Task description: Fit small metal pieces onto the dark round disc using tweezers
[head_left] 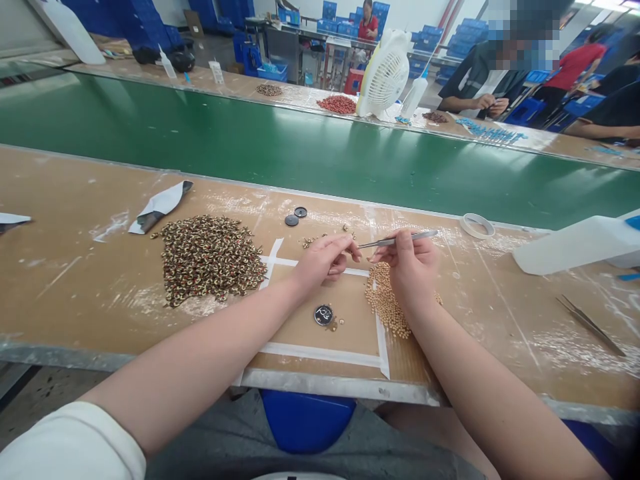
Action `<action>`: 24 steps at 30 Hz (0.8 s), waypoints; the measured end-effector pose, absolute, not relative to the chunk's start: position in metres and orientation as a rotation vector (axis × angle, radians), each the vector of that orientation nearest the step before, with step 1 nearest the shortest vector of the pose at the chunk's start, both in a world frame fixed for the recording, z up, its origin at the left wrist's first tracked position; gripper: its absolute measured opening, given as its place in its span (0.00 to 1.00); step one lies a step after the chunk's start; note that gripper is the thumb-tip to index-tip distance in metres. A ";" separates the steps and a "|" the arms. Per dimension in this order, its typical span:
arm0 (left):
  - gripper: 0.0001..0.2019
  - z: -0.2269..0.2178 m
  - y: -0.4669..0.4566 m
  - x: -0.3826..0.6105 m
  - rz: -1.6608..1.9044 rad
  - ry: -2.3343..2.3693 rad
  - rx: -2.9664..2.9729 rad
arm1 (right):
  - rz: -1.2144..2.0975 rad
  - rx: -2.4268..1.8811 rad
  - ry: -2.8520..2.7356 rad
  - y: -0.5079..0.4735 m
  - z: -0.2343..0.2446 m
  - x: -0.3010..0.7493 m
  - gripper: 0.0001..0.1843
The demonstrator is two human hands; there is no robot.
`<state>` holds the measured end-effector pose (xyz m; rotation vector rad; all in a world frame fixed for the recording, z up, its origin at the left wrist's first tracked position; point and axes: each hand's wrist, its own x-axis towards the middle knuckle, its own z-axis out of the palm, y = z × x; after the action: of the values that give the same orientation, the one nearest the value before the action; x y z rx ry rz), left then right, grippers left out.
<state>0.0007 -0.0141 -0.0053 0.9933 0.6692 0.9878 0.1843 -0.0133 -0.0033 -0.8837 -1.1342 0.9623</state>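
The right hand grips thin tweezers. Their tips point to 9 o'clock, at the left hand. Its fingers are pinched shut on something too small to see. It looks like most is left: one big spotted pile waits at 9 o'clock, one bead heap at 5. Only a few bits lie by the one little dish at 6. Two dark discs sit at 12.

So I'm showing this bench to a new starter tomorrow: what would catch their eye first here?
Probably the hands meeting mid-bench: the right hand holds metal tweezers whose tip reaches the pinched left hand. Left of them lies a big heap of brown-and-red small parts, and a pile of tan beads sits under the right wrist. Behind runs a wide green conveyor belt.
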 end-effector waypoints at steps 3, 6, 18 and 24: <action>0.16 -0.006 -0.014 0.001 0.983 0.674 0.993 | 0.963 -0.881 -1.151 -0.013 -0.004 0.185 0.17; 0.16 -0.007 -0.013 0.001 0.977 0.686 1.019 | 0.890 -0.901 -1.190 -0.017 -0.003 0.185 0.16; 0.17 -0.007 -0.016 -0.001 1.054 0.773 1.225 | 0.159 -0.617 -1.763 -0.025 0.004 0.197 0.04; 0.19 -0.005 -0.016 0.000 1.042 0.759 1.189 | -0.119 -0.499 -1.954 -0.023 0.013 0.205 0.08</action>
<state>-0.0001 -0.0156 -0.0055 1.1888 0.7590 1.0422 0.2047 -0.0235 0.0131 -0.4986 -1.9541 -0.1191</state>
